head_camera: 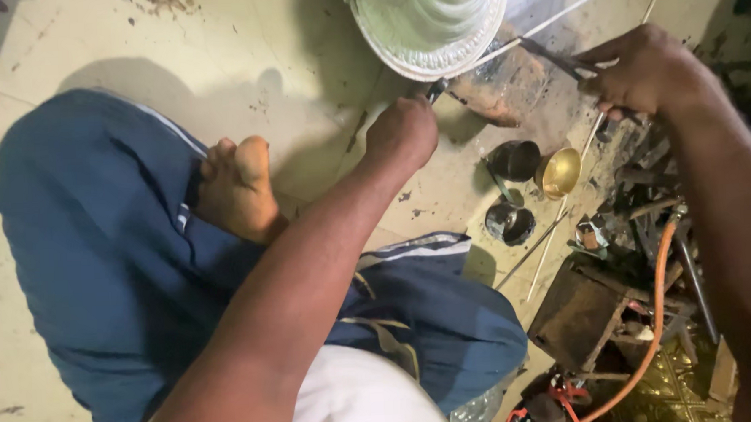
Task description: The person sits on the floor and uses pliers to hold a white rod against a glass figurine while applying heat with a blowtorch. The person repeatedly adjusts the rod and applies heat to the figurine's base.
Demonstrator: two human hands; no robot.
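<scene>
I sit cross-legged on the floor in blue trousers. My left hand point(402, 132) is closed on a small dark tool point(435, 89) whose tip meets the rim of a shiny embossed silver dish point(431, 31) at the top. My right hand point(639, 69) grips dark tongs or pliers point(554, 58) together with a thin metal rod point(588, 143), over a scorched brick point(505, 87) that lies under the dish's edge.
A small brass bowl point(558, 172) and two dark little bowls point(511, 222) stand on the floor right of my knee. An orange hose point(658, 308) curves past a rusty metal box point(578, 312) and a heap of tools at the right. My bare foot point(238, 187) rests at centre left.
</scene>
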